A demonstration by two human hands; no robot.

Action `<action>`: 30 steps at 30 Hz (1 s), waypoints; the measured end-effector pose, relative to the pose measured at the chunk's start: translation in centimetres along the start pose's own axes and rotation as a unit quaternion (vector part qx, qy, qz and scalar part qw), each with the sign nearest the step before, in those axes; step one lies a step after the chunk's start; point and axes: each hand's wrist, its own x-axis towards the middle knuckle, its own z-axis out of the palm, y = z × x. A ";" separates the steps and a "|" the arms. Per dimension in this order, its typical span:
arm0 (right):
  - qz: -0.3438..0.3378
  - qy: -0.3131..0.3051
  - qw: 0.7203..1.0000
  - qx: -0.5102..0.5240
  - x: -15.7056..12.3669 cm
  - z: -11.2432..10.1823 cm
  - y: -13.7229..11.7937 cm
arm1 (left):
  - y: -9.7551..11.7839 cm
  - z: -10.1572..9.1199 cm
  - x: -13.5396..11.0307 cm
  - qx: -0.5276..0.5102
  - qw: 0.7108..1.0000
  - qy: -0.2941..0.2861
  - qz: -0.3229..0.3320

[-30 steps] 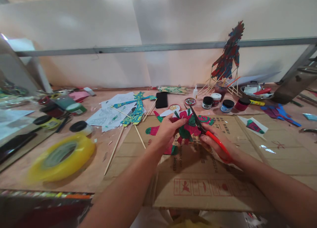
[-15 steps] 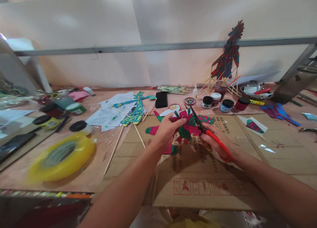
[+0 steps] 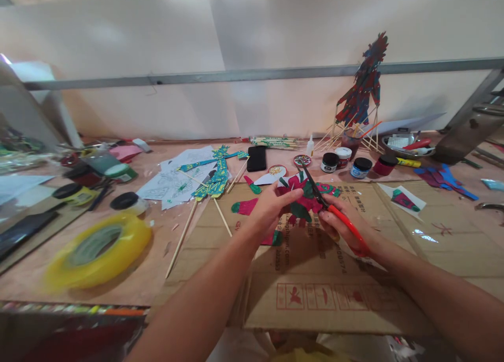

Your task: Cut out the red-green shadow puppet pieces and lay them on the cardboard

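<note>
Between thumb and fingers, my left hand (image 3: 271, 207) pinches a magenta and green painted paper cutout (image 3: 301, 207) with some white paper at its upper edge. My right hand (image 3: 346, 223) is wrapped round the red handles of a pair of scissors (image 3: 342, 219). The dark blades point up and to the left, at the cutout's right side; whether they are cutting cannot be made out. Beneath the hands lies a flattened cardboard sheet (image 3: 315, 299). More magenta and green pieces (image 3: 244, 207) rest on it at the left, and a similar piece (image 3: 404, 199) on white paper lies right.
A yellow tape roll (image 3: 98, 252) lies left. Behind the cardboard are a blue-green stick puppet (image 3: 216, 173), a black phone (image 3: 256, 158) and paint jars (image 3: 361, 168). A dark red-blue figure on sticks (image 3: 362, 84) stands against the back wall (image 3: 157, 36).
The cutout has turned slightly, and my left thumb now lies flatter and further right across it. The scissors stay at nearly the same spot in my right hand.
</note>
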 end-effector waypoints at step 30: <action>0.039 -0.014 0.999 -0.001 0.2 -0.5 -0.1 | 1.1 -1.2 0.7 0.011 0.998 0.058 0.028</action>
